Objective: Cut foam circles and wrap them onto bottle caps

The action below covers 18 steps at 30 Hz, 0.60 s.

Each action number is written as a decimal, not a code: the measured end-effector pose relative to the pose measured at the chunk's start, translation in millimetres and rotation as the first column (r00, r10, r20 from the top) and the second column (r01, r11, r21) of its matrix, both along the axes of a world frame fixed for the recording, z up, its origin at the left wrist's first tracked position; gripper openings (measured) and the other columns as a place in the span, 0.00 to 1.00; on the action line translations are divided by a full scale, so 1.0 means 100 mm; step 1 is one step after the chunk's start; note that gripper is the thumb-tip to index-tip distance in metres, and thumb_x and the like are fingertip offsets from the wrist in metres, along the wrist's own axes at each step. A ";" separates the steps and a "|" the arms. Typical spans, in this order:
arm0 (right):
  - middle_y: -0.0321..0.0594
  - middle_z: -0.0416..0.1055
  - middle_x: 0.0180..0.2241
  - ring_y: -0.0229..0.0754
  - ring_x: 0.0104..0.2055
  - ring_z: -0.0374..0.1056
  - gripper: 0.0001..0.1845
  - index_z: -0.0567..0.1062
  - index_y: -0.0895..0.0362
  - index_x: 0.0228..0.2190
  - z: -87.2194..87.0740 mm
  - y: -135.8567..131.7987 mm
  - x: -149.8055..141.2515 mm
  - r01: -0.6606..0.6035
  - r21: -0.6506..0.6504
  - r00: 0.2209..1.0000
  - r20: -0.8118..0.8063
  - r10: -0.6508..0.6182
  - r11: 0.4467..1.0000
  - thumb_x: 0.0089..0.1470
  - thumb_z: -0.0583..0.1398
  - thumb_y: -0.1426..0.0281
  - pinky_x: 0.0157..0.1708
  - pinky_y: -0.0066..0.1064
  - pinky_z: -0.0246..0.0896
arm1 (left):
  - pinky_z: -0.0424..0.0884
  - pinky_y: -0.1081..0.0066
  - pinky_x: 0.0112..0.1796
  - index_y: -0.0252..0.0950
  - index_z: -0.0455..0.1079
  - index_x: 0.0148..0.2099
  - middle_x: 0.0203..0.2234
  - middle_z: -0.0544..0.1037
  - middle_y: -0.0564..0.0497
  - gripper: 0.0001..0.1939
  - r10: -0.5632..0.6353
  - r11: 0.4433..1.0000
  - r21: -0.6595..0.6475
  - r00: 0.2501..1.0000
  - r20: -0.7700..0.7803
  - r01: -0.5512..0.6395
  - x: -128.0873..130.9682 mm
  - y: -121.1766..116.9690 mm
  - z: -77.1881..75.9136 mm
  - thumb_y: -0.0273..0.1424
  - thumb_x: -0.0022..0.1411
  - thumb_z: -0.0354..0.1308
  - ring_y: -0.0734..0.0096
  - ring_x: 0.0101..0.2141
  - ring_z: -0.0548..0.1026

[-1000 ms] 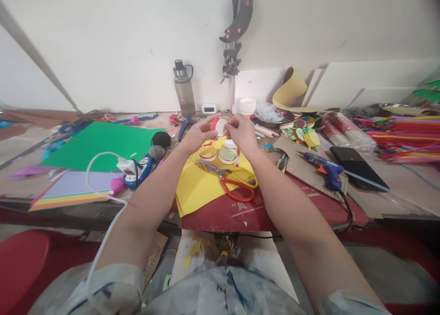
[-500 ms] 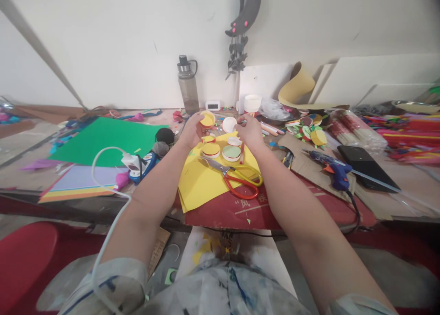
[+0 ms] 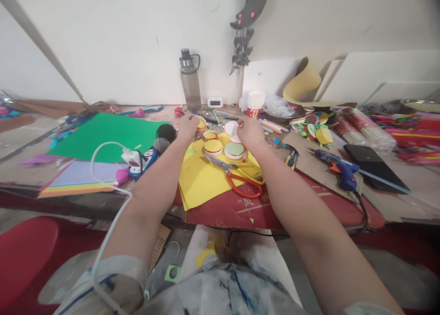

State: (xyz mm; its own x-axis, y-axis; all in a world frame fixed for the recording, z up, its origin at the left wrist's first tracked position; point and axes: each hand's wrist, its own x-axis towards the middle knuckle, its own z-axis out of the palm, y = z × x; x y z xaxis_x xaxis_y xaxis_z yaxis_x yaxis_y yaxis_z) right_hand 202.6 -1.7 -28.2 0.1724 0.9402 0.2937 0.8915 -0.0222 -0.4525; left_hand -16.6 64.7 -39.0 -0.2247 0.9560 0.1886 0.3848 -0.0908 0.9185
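Note:
My left hand is closed around a small yellow-topped round disc at the far edge of the yellow paper sheet. My right hand pinches a white round disc just above the sheet. Between and below the hands lie more paper-covered discs: a yellow one with a red rim, a pale green one and a smaller ring. Red-and-yellow-handled scissors lie on the sheet nearer me.
A green sheet and stacked coloured paper lie left, with a blue glue gun and white cable. Right: another blue glue gun, a black phone, coloured discs, sticks. A water bottle and cup stand behind.
A second ago both hands held one red-rimmed white piece together. They have since parted: the left carried a yellow disc down to the sheet's far edge, the right keeps a white disc.

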 end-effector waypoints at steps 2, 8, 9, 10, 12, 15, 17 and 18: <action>0.51 0.82 0.44 0.53 0.48 0.76 0.16 0.82 0.56 0.46 0.02 -0.03 -0.02 0.007 0.002 0.999 0.053 -0.007 1.000 0.61 0.57 0.74 0.48 0.40 0.69 | 0.72 0.71 0.33 0.34 0.77 0.38 0.27 0.79 0.48 0.08 0.034 0.999 0.029 0.997 -0.069 -0.032 -0.04 0.01 0.00 0.28 0.59 0.57 0.65 0.32 0.78; 0.57 0.78 0.49 0.56 0.52 0.74 0.18 0.81 0.60 0.51 0.05 0.00 -0.13 0.017 -0.041 0.986 0.164 -0.010 0.999 0.63 0.57 0.74 0.51 0.44 0.69 | 0.74 0.69 0.44 0.32 0.81 0.39 0.30 0.82 0.47 0.11 0.016 1.000 -0.011 0.974 -0.225 -0.019 -0.04 -0.05 0.04 0.24 0.58 0.57 0.64 0.37 0.78; 0.57 0.77 0.51 0.56 0.53 0.73 0.19 0.81 0.61 0.51 0.05 0.01 -0.15 -0.029 0.001 0.982 0.185 0.029 1.000 0.63 0.57 0.75 0.54 0.45 0.68 | 0.75 0.69 0.45 0.32 0.81 0.40 0.31 0.82 0.47 0.12 0.013 1.000 -0.010 0.977 -0.214 -0.015 -0.04 -0.06 0.04 0.23 0.57 0.57 0.64 0.37 0.79; 0.57 0.76 0.53 0.55 0.55 0.71 0.19 0.81 0.60 0.52 0.05 0.02 -0.19 -0.106 0.050 0.974 0.208 0.094 0.993 0.62 0.57 0.75 0.56 0.45 0.66 | 0.75 0.68 0.45 0.33 0.81 0.41 0.32 0.83 0.47 0.12 0.010 1.000 -0.008 0.980 -0.196 -0.012 -0.04 -0.07 0.05 0.22 0.57 0.58 0.63 0.38 0.79; 0.52 0.74 0.56 0.54 0.59 0.67 0.21 0.82 0.56 0.52 0.03 0.04 -0.27 -0.295 0.091 0.927 0.267 0.263 0.951 0.61 0.57 0.77 0.61 0.46 0.62 | 0.76 0.68 0.43 0.34 0.81 0.42 0.34 0.83 0.46 0.13 0.005 1.000 -0.010 0.987 -0.164 -0.006 -0.04 -0.07 0.06 0.22 0.56 0.58 0.64 0.38 0.79; 0.49 0.74 0.56 0.58 0.61 0.63 0.22 0.84 0.52 0.48 -0.02 0.05 -0.41 -0.422 -0.031 0.849 0.336 0.407 0.906 0.60 0.57 0.80 0.60 0.52 0.59 | 0.76 0.68 0.40 0.34 0.80 0.36 0.31 0.82 0.45 0.09 -0.009 0.999 -0.042 0.989 -0.151 0.003 -0.06 -0.07 0.07 0.22 0.55 0.60 0.62 0.35 0.79; 0.53 0.75 0.55 0.61 0.60 0.62 0.21 0.86 0.54 0.44 -0.07 0.05 -0.49 -0.414 -0.083 0.833 0.368 0.414 0.906 0.60 0.56 0.80 0.59 0.56 0.57 | 0.75 0.66 0.38 0.34 0.78 0.30 0.25 0.79 0.45 0.06 -0.027 0.997 -0.072 0.987 -0.159 0.016 -0.06 -0.08 0.08 0.21 0.52 0.61 0.59 0.33 0.79; 0.54 0.76 0.54 0.62 0.59 0.62 0.20 0.86 0.55 0.42 -0.10 0.05 -0.51 -0.408 -0.094 0.828 0.380 0.411 0.908 0.60 0.56 0.80 0.59 0.57 0.56 | 0.75 0.65 0.38 0.34 0.77 0.26 0.22 0.77 0.45 0.06 -0.037 0.996 -0.081 0.985 -0.171 0.024 -0.07 -0.08 0.08 0.20 0.50 0.62 0.57 0.33 0.79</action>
State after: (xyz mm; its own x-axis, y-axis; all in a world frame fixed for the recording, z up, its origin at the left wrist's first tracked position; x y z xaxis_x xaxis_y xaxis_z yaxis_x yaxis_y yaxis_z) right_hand 151.5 3.7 -37.7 -0.3534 0.9021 0.2476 0.9213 0.3815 -0.0750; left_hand -23.2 56.4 -30.5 -0.1658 0.9753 0.1462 0.5362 -0.0353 0.8434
